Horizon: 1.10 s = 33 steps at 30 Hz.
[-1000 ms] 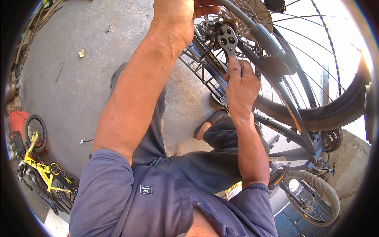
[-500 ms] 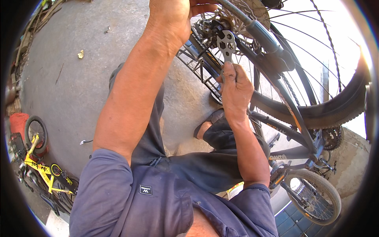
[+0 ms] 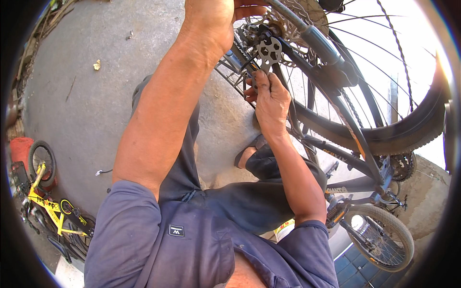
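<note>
In my right hand (image 3: 272,101) is a flat grey multi-hole bike wrench (image 3: 270,51), pinched between thumb and fingers. The wrench's head lies over the dark axle area of a bicycle wheel, beside the frame; whether it grips a nut I cannot tell. My left hand (image 3: 211,19) reaches to the upper edge of the picture, partly cut off. Its visible fingers curl toward the hub and the grey frame tube (image 3: 319,43), and what they hold is hidden. Behind the tube shows a metal brake disc (image 3: 297,29).
The bicycle's large black tyre (image 3: 408,137) curves along the right. Another bicycle wheel (image 3: 384,240) stands at lower right, near blue tiles (image 3: 353,269). A yellow bicycle (image 3: 50,209) and a red container (image 3: 20,150) are at far left. Grey concrete (image 3: 96,105) spreads between.
My right hand has moved slightly left and up, and the wrench with it has tilted, its head now turned more to the left. My left hand has hardly moved.
</note>
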{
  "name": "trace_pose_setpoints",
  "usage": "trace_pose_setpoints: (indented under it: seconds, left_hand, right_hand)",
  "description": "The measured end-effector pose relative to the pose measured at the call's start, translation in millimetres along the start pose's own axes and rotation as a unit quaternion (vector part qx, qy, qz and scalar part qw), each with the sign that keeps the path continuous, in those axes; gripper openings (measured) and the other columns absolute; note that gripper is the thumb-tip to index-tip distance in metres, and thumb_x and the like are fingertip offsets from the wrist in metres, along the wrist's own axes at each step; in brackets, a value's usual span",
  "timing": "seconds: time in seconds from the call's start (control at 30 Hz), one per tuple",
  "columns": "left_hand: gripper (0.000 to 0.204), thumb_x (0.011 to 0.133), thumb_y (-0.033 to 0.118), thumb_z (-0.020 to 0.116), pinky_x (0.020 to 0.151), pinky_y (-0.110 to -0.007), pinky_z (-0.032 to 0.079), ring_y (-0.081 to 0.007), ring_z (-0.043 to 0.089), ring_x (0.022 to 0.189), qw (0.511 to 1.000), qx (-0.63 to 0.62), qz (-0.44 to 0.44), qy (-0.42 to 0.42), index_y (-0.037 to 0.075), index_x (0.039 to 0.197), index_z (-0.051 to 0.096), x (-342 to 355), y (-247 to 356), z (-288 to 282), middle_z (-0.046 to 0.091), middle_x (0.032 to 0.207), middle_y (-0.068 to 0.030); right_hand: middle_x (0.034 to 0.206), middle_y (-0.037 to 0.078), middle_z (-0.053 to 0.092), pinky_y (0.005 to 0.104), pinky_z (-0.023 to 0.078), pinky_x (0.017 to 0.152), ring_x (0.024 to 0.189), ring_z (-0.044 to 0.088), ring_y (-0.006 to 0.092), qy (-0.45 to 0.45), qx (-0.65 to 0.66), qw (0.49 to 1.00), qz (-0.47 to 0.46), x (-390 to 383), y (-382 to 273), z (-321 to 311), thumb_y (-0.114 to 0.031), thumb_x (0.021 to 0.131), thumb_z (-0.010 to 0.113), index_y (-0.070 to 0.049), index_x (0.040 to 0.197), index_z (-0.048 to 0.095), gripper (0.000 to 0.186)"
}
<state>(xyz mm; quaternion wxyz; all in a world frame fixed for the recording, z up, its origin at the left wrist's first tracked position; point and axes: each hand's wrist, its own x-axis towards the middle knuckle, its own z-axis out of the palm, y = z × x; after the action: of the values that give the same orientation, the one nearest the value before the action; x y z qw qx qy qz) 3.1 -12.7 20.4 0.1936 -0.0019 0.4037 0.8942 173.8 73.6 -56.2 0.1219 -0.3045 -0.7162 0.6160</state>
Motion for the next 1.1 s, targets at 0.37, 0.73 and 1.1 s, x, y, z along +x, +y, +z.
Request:
trace_pose_setpoints:
  seconds: [0.37, 0.73, 1.1]
  left_hand:
    - [0.047, 0.111, 0.045, 0.042, 0.067, -0.036, 0.06, -0.0223, 0.072, 0.075, 1.0, 0.0, -0.006, -0.01, 0.007, 0.093, 0.064, 1.1, -0.9, -2.1, 0.071, 0.082, -0.01]
    - [0.047, 0.111, 0.044, 0.042, 0.067, -0.036, 0.06, -0.0214, 0.071, 0.073, 1.0, -0.001, -0.006, -0.001, 0.006, 0.094, 0.064, -1.6, 0.0, -1.3, 0.071, 0.082, -0.0111]
    - [0.047, 0.111, 0.045, 0.042, 0.067, -0.036, 0.061, -0.0215, 0.071, 0.072, 1.0, -0.001, -0.01, -0.003, 0.006, 0.093, 0.063, 0.4, -1.2, -0.8, 0.071, 0.082, -0.0112]
  right_hand:
    - [0.092, 0.009, 0.072, 0.0261, 0.058, 0.056, 0.074, 0.07, 0.0129, -0.035, 0.051, 0.998, 0.015, 7.8, 7.9, 24.9, -0.03, 0.107, 0.061, 0.003, 0.104, 0.067, 0.034]
    - [0.083, 0.005, 0.073, 0.0233, 0.049, 0.048, 0.062, 0.067, 0.01, 0.002, -0.066, 0.998, 0.003, 7.2, -2.9, 12.6, -0.025, 0.106, 0.062, 0.0, 0.103, 0.07, 0.027]
    - [0.066, 0.004, 0.066, 0.027, 0.046, 0.058, 0.059, 0.056, 0.0079, 0.079, -0.283, 0.946, -0.136, 2.6, -13.5, -15.5, -0.022, 0.1, 0.069, 0.0, 0.091, 0.073, 0.024]
